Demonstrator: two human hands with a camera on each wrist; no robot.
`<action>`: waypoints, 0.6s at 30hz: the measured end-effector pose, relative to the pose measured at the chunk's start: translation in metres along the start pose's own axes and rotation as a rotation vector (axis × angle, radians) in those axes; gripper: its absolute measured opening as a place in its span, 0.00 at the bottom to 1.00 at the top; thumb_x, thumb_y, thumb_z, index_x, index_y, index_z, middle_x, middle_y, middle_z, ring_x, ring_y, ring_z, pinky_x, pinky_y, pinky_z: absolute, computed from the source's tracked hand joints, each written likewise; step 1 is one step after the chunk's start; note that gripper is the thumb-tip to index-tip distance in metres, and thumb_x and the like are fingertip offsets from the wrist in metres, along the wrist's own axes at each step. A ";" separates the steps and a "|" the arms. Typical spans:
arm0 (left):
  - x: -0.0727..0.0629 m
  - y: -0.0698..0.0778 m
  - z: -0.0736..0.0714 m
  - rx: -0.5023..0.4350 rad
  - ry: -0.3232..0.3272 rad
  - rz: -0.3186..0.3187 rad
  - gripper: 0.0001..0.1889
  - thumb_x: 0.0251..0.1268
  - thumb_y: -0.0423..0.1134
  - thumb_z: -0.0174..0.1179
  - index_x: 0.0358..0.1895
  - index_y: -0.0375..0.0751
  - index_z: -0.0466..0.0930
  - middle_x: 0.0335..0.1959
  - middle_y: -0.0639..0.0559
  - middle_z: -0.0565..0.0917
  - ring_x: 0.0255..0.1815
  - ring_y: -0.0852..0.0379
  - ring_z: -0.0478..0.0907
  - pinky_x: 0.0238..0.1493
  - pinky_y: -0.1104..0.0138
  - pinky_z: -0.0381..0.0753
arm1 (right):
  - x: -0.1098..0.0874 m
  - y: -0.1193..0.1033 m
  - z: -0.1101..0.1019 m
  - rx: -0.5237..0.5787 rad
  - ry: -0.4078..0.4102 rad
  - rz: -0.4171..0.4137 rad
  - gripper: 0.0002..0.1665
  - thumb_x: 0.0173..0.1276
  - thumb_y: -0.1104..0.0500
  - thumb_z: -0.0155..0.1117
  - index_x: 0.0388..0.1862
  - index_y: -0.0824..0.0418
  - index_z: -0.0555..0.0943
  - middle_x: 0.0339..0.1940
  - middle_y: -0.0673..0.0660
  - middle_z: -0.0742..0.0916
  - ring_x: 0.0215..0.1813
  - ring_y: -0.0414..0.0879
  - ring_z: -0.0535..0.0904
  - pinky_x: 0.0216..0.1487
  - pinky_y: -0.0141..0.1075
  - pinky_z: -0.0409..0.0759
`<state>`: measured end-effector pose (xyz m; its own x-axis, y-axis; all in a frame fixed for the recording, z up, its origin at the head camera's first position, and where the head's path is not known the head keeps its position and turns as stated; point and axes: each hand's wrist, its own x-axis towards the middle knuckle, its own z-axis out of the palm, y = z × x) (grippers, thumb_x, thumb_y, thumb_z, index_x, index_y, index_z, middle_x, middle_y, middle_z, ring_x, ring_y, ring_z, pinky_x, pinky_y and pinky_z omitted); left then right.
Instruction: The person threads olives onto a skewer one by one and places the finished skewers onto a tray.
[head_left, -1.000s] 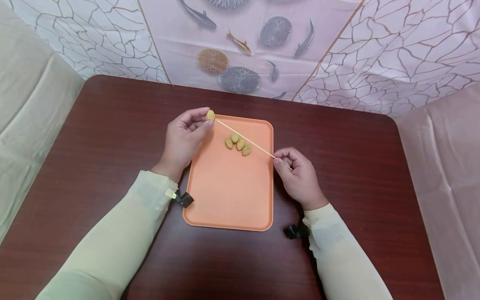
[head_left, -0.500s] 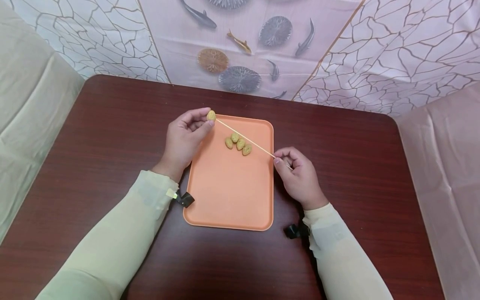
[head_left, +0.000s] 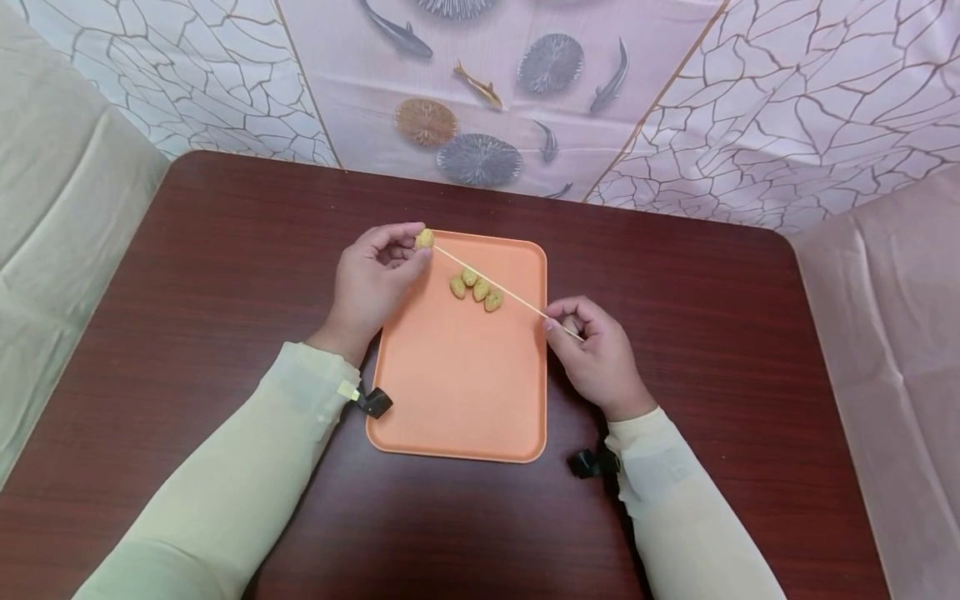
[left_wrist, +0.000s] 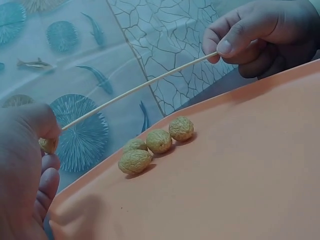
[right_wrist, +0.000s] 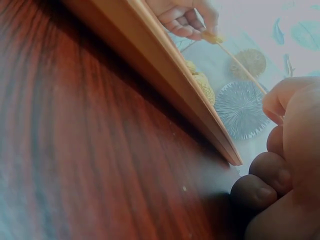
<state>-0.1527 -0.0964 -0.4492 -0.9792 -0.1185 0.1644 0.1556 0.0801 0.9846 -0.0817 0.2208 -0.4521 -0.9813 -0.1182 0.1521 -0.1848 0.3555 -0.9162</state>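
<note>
My left hand [head_left: 367, 279] pinches a wrinkled yellow-green fruit [head_left: 424, 238] between thumb and fingers above the tray's far left corner. A thin bamboo skewer [head_left: 517, 298] runs from this fruit to my right hand [head_left: 603, 362], which pinches it near its other end, just past the tray's right edge. The skewer bows slightly in the left wrist view, and its tip at the fruit is hidden. Several more wrinkled fruits [left_wrist: 159, 141] lie close together on the orange tray [head_left: 461, 375], beneath the skewer.
The tray rests on a dark reddish-brown wooden table [head_left: 705, 350]. Behind the table hangs a patterned cloth [head_left: 480, 92] with fish and round leaf shapes. Pale fabric stands at both sides.
My left hand has shifted slightly toward me and to the right, with the fruit and the skewer's far end. My right hand stays almost in place. The fruits on the tray have not moved.
</note>
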 end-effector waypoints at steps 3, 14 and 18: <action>0.001 -0.001 0.001 0.006 0.001 -0.004 0.19 0.69 0.35 0.80 0.61 0.39 0.93 0.45 0.49 0.86 0.43 0.57 0.84 0.45 0.77 0.86 | 0.000 0.000 0.000 -0.008 -0.002 -0.004 0.05 0.80 0.65 0.72 0.51 0.63 0.87 0.20 0.48 0.72 0.22 0.37 0.65 0.24 0.28 0.64; -0.003 0.003 0.004 0.193 0.032 0.075 0.15 0.69 0.36 0.81 0.57 0.42 0.96 0.44 0.46 0.90 0.42 0.59 0.87 0.46 0.76 0.88 | 0.000 0.000 0.000 -0.049 -0.010 -0.005 0.05 0.80 0.63 0.72 0.50 0.62 0.86 0.20 0.48 0.72 0.22 0.38 0.65 0.25 0.29 0.65; -0.004 0.005 0.004 0.252 0.029 0.113 0.15 0.68 0.36 0.81 0.56 0.42 0.96 0.42 0.47 0.90 0.41 0.58 0.88 0.45 0.77 0.88 | 0.000 0.000 0.000 -0.048 -0.011 -0.002 0.05 0.80 0.64 0.72 0.51 0.61 0.87 0.20 0.49 0.72 0.22 0.39 0.65 0.25 0.29 0.65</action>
<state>-0.1485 -0.0914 -0.4457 -0.9529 -0.1232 0.2773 0.2225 0.3376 0.9146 -0.0820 0.2207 -0.4522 -0.9804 -0.1286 0.1494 -0.1891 0.3996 -0.8970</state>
